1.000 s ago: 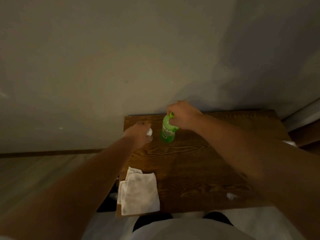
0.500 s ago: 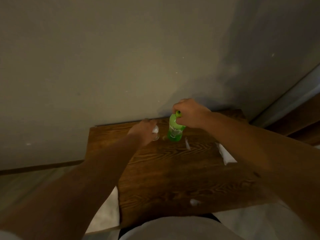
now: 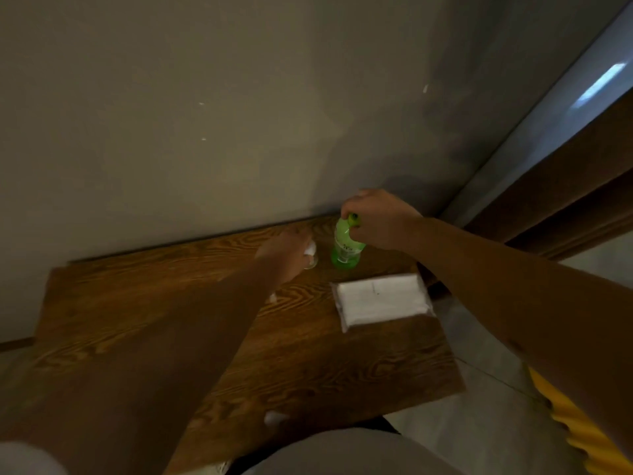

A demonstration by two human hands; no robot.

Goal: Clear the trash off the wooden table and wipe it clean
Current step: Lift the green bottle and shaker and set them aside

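Note:
A green plastic bottle (image 3: 345, 248) stands upright near the far edge of the wooden table (image 3: 144, 303). My right hand (image 3: 380, 219) is closed around its neck and cap. Just left of it, my left hand (image 3: 286, 253) wraps around a small clear cup (image 3: 311, 257) that has white crumpled paper in it. A pack of white tissues (image 3: 382, 301) in clear wrap lies flat on the table's right side. A small white scrap (image 3: 274, 418) lies near the front edge, and another tiny white bit (image 3: 273, 297) peeks out beside my left forearm.
The table stands against a plain wall (image 3: 205, 132). A dark wooden door frame (image 3: 565, 200) rises at the right. A yellow ribbed object (image 3: 579, 437) shows at the lower right over the grey floor.
The view has swung to the right: the white cloth at the table's left front is out of sight and the tissue pack has come into view. Both hands keep their holds.

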